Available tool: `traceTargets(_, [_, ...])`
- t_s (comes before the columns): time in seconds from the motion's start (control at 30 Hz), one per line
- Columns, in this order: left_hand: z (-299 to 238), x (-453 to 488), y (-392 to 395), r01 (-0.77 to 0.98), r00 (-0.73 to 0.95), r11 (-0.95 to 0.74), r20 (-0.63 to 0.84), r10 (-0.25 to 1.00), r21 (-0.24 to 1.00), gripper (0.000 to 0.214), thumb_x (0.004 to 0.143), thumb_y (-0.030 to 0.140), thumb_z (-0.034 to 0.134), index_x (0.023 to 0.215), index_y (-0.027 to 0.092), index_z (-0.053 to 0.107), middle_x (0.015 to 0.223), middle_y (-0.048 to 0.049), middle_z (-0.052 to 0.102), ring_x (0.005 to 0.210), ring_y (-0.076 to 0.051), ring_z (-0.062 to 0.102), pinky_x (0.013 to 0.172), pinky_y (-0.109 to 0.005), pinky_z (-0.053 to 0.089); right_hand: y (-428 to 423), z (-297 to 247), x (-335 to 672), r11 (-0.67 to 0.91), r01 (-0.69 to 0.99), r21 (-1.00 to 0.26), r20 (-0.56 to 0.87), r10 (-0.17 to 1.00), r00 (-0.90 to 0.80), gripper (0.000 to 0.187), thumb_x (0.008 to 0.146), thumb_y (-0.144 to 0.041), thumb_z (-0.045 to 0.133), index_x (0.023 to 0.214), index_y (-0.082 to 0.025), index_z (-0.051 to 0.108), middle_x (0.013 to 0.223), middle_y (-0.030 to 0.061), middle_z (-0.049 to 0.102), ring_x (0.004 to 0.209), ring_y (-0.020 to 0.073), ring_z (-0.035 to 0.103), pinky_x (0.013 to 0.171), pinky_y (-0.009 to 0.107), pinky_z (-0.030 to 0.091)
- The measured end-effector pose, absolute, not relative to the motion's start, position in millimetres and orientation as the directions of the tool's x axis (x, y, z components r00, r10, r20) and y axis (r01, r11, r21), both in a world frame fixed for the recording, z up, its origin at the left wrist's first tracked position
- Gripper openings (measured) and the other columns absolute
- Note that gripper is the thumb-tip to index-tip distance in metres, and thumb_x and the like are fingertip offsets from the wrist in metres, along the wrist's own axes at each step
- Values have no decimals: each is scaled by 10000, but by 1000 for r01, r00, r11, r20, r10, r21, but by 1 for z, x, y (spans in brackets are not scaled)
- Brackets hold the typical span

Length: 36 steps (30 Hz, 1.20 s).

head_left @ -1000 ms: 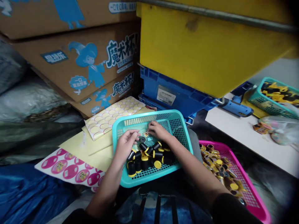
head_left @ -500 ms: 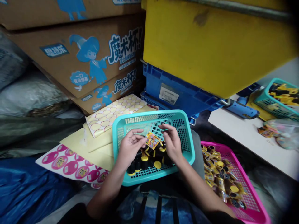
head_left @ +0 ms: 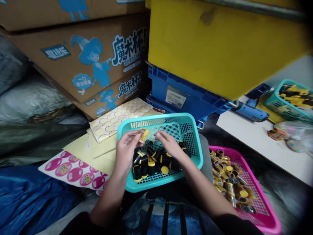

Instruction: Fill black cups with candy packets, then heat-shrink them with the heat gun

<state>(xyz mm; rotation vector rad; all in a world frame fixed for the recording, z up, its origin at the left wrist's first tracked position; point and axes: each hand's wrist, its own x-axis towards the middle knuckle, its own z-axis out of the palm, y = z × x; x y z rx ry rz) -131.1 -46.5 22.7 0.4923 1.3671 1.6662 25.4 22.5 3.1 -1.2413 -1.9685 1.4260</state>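
left fingers (head_left: pixel 132 133) pinch a yellow packet (head_left: pixel 144 134) mid-frame, above a teal basket (head_left: pixel 156 118) of black-and-yellow cylinders (head_left: pixel 151 169). right fingers (head_left: pixel 160 133) curl, grip unclear. lower right, an arm (head_left: pixel 198 178) overlaps a pink basket (head_left: pixel 262 193) of yellow pieces (head_left: pixel 230 188).

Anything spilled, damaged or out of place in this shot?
A dark smudge marks the otherwise plain side of the yellow bin. Nothing looks spilled: the black-and-yellow cylinders lie inside the teal basket.

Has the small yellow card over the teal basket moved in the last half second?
Yes. Against the teal basket, the small yellow card has shifted left and, in the view, toward the basket's far rim; the left hand holds it.
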Motion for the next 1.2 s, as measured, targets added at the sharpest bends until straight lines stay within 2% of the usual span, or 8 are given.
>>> traceTargets(0.17, [16,-142,-49,-304,-569,36,-211,795,952,363,648,391,789,907,143,736,834,-53,739,581,-108,616,601,-248,522,24,-22,10,488,565,-665,-173,636,-752,511,774,-229,675,1257,-210,512,1288,116,452,1173,254,444,969,378,382])
traceTargets(0.3, [19,-144,-53,-340,-508,54,-232,829,939,358,648,384,793,930,168,741,952,-75,741,756,-163,675,644,-251,538,33,-26,12,401,712,-577,-274,726,-631,288,763,-250,677,1013,-150,576,1019,84,553,890,190,545,811,312,435])
traceTargets(0.57, [19,-138,-53,-341,-405,137,-277,871,930,329,670,411,776,886,164,748,874,-69,754,697,-148,678,633,-238,554,32,-11,50,339,759,-555,-298,772,-562,186,858,-238,507,980,-151,617,959,114,609,858,212,571,815,347,414])
traceTargets(0.67, [18,-137,-54,-254,-382,156,-247,890,955,310,693,423,756,877,174,754,880,-67,757,735,-168,688,660,-251,557,31,9,54,203,602,-772,-207,816,-540,122,817,-273,570,897,-182,583,864,50,615,787,177,566,763,323,430])
traceTargets(0.77, [20,-137,-55,-165,-367,151,-203,908,975,312,717,445,729,888,185,759,917,-67,757,818,-195,694,760,-288,554,32,32,57,-130,220,-967,-234,794,-562,283,782,-326,633,1033,-213,566,835,16,613,765,150,581,741,302,459])
traceTargets(0.93, [22,-137,-58,-112,-355,153,-183,917,982,358,737,478,696,910,170,755,957,-84,751,902,-239,689,849,-355,538,29,57,53,-382,-208,-901,-215,807,-551,317,732,-394,720,1003,-241,655,951,20,625,851,133,597,796,273,485])
traceTargets(1.03, [21,-135,-57,-132,-348,160,-197,917,978,390,737,492,690,921,154,750,967,-100,748,891,-251,692,816,-364,550,25,51,46,-392,-296,-871,-190,824,-534,296,712,-399,756,947,-248,658,924,1,611,839,116,589,795,256,494])
traceTargets(1.2, [19,-135,-56,-154,-357,163,-208,910,975,388,748,487,685,944,158,747,993,-106,742,903,-253,690,790,-352,556,23,33,42,-315,-189,-930,-167,821,-545,292,750,-355,740,1000,-238,649,856,-2,597,721,85,541,646,203,456])
